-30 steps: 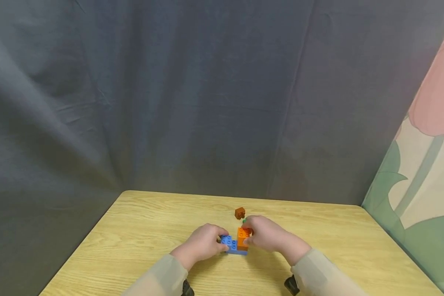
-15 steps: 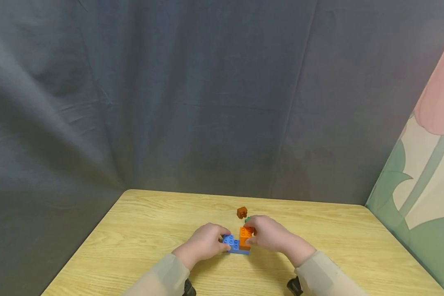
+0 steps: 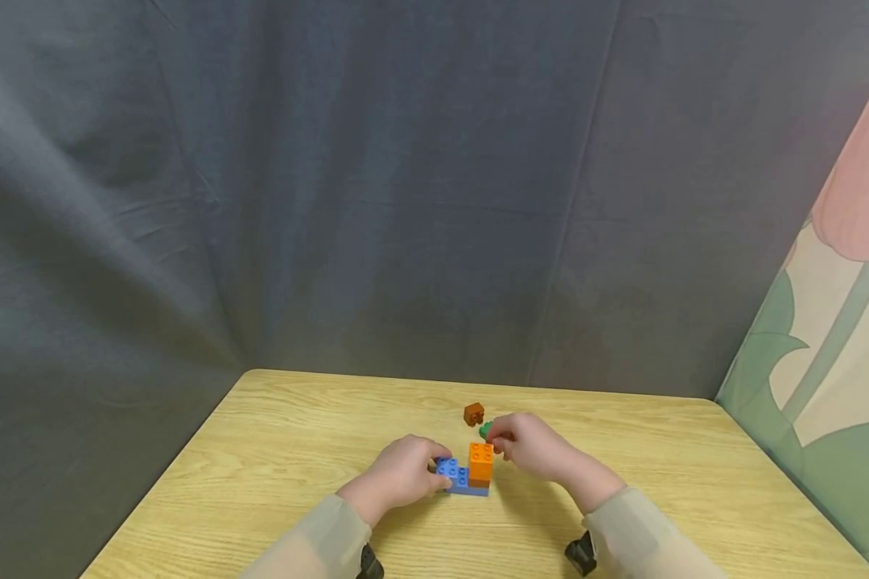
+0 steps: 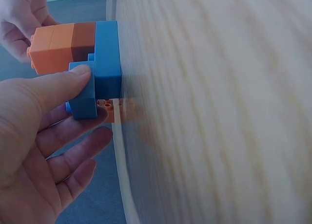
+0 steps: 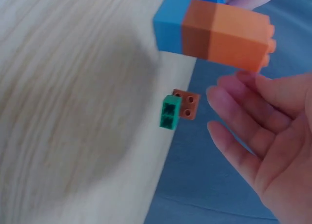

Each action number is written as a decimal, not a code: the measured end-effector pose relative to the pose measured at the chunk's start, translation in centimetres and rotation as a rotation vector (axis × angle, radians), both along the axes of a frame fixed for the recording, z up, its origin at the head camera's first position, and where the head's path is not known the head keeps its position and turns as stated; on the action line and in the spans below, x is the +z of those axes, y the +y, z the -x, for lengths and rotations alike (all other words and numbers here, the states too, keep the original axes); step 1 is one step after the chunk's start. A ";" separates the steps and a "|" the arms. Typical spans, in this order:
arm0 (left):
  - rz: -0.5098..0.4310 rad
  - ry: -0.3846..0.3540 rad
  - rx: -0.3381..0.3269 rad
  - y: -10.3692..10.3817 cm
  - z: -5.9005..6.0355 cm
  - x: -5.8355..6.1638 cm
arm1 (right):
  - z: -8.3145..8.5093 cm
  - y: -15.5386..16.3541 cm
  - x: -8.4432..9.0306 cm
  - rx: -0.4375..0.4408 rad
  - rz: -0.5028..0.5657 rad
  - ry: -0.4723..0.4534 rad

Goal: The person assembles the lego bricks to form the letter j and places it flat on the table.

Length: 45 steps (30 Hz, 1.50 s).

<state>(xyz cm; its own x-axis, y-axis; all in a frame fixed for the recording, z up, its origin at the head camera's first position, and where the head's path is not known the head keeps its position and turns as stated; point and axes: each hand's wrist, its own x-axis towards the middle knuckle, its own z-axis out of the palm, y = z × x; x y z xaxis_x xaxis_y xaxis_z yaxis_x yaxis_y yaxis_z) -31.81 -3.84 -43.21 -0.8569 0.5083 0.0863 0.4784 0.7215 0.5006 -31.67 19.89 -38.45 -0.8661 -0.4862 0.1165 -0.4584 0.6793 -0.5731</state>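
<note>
1. The head view was evenly and softly lit, with no glare; the grey fabric backdrop [image 3: 376, 177] looked dim and a little murky.
2. Faint, diffuse shadows lay under the hands on the pale wooden counter [image 3: 275, 466].
3. Both wrist views were bright but soft: the counter's wood grain smeared into streaks, strongest towards the frame edges.
4. In the right wrist view a broad grey shadow fell across the counter, and the small green plastic brick [image 5: 170, 112] stayed fairly sharp.

Head cam high, facing fwd/down, far; both wrist cams close, sharing brick stack [image 3: 469, 472]
</note>
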 end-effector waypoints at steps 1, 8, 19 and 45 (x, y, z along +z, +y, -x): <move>0.000 0.000 0.002 0.0 0.0 0.0 | 0.2 0.0 -0.2 -0.017 -0.001 0.014; 0.002 0.004 0.001 -0.1 0.0 0.0 | 1.8 0.2 -1.5 -0.163 -0.030 0.090; -0.008 -0.003 -0.013 -0.1 0.0 0.0 | 3.5 0.5 -2.6 -0.263 -0.058 0.039; -0.004 -0.030 -0.003 0.1 0.1 0.2 | 6.3 -1.3 -3.1 -0.356 -0.078 -0.009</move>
